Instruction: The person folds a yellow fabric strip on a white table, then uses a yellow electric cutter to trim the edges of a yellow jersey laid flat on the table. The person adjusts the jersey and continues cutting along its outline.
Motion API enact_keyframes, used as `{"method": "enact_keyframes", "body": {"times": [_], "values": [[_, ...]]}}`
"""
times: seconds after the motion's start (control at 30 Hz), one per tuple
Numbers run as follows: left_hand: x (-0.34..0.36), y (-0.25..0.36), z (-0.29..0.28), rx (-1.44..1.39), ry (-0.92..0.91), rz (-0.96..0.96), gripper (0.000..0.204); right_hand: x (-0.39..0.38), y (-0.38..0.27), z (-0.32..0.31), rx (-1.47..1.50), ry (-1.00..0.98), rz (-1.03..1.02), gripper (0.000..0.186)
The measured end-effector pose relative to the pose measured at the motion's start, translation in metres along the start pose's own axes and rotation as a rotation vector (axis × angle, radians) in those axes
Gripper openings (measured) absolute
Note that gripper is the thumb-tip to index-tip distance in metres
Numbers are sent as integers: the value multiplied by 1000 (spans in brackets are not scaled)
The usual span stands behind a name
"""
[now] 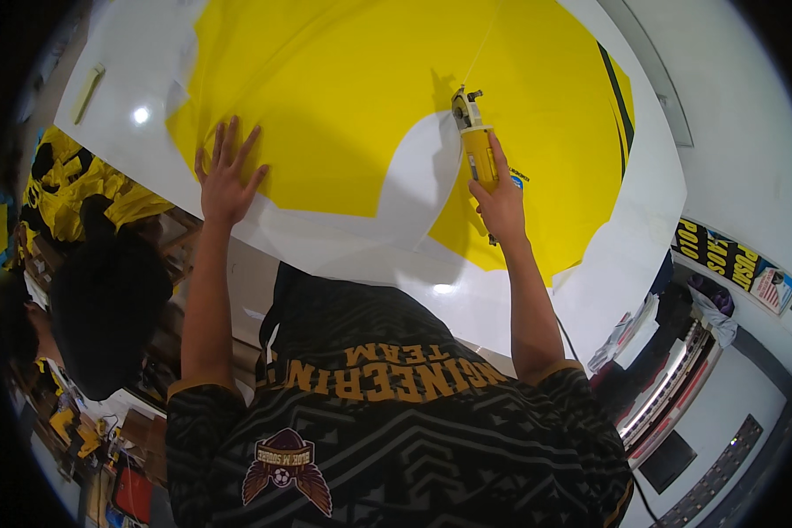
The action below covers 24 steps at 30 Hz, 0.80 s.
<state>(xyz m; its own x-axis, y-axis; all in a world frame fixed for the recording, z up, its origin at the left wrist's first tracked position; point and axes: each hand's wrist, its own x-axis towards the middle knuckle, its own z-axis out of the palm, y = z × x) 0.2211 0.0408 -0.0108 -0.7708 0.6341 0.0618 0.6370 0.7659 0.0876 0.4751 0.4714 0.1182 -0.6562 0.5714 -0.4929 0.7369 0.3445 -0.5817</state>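
Yellow fabric (326, 132) lies under the spread-fingered left grip (227, 187) and beneath the right grip (500, 201), which clasps an electric rotary cutter (478, 151); slack could bunch at the blade (458, 112), skewing the cut.

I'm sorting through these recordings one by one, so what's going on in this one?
A person's right hand grips a yellow handheld cutter over a yellow sheet spread on a white table. Their left hand lies flat with fingers spread at the sheet's near left edge. The cutter's head is at the far end of a curved gap in the sheet, where white shows.
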Motion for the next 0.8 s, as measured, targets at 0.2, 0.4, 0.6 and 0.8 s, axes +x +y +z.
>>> {"method": "enact_keyframes", "body": {"times": [0.2, 0.4, 0.6, 0.8], "values": [[-1, -2, 1, 7, 1, -2, 70, 4, 11, 5, 32, 21, -52, 100], [2, 21, -8, -70, 61, -33, 72, -13, 26, 7, 4, 69, -59, 100], [-25, 126, 14, -391, 183, 182, 46, -60, 45, 33, 23, 101, -45, 102], [-37, 231, -26, -455, -144, 463, 36, -102, 59, 65, 108, 230, -73, 104]]}}
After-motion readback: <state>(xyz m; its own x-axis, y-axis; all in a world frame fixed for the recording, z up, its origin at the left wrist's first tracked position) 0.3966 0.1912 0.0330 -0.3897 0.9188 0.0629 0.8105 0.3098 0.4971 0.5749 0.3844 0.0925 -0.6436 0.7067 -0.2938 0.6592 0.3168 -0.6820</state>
